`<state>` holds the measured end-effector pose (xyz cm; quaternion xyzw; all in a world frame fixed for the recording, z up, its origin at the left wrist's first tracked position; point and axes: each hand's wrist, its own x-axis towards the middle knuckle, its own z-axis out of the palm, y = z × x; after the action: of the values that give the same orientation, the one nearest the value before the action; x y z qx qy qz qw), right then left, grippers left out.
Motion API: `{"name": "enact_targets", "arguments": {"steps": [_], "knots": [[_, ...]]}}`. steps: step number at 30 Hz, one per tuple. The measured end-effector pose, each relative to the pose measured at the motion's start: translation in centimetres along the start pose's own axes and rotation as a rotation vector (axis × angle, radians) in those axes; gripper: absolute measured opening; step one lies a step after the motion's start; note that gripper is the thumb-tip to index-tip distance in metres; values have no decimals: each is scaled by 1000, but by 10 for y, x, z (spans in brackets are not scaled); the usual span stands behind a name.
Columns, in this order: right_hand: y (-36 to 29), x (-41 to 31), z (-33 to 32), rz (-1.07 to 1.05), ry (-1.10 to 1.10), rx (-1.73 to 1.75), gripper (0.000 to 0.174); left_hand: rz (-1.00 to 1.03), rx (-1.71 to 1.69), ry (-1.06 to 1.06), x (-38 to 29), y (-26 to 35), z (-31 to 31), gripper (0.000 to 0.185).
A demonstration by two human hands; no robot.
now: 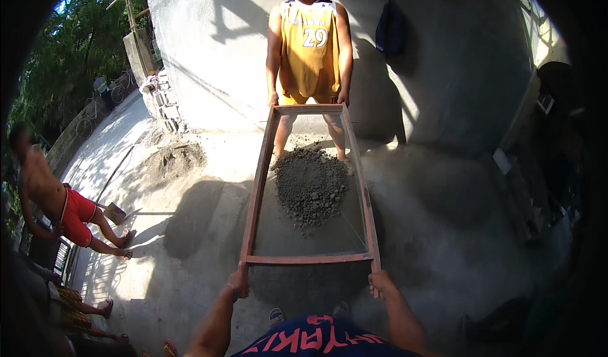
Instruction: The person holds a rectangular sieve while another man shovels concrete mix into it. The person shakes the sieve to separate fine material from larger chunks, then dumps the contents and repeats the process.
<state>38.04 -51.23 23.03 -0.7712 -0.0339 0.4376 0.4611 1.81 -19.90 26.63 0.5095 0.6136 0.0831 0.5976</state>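
Observation:
A long wooden-framed sand screen (308, 260) stretches out before me, its fine mesh spanning the frame. My left hand (239, 282) grips the near end of its left rail, and my right hand (381, 283) grips the near end of the right rail. Toward the far half of the screen sits a heap of grey gravel and coarse sand (311, 186), with larger lumps on its near side. At the far end, a co-worker in a yellow jersey (311, 48) holds the frame with both hands.
A person in red shorts (78, 214) stands at left beside a shovel (114, 213). Low rubble and sand (175, 160) lie near the wall's left corner. Behind the co-worker rises a plastered wall (451, 72) with a dark cloth item (391, 27) hanging. Other people's legs show at lower left.

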Motion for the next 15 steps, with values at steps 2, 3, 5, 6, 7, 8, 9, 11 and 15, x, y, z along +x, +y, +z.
{"name": "enact_targets", "arguments": {"steps": [2, 3, 5, 6, 7, 8, 9, 11, 15], "knots": [[-78, 14, -14, -112, -61, 93, 14, 101, -16, 3, 21, 81, -3, 80], [-114, 22, -24, -125, -106, 109, 13, 90, -17, -3, 30, 119, -2, 77], [-149, 31, -31, -155, -66, 147, 12, 50, -97, 11, 38, 156, -1, 75], [-147, 31, -31, -101, -82, 107, 13, 66, -96, 25, 38, 157, -2, 73], [-139, 32, -31, -133, -91, 102, 13, 25, -93, 43, 35, 148, 0, 72], [-114, 28, -25, -135, -88, 95, 14, 12, -84, 0, 30, 123, 0, 69], [-81, 23, -15, -94, -58, 90, 14, 98, -47, -2, 22, 83, 1, 70], [-3, 7, 6, -29, -7, 88, 16, 30, -36, -29, 8, 2, 3, 75], [97, -21, 23, -9, 76, 23, 20, 140, 29, 0, -17, -104, -2, 82]]}}
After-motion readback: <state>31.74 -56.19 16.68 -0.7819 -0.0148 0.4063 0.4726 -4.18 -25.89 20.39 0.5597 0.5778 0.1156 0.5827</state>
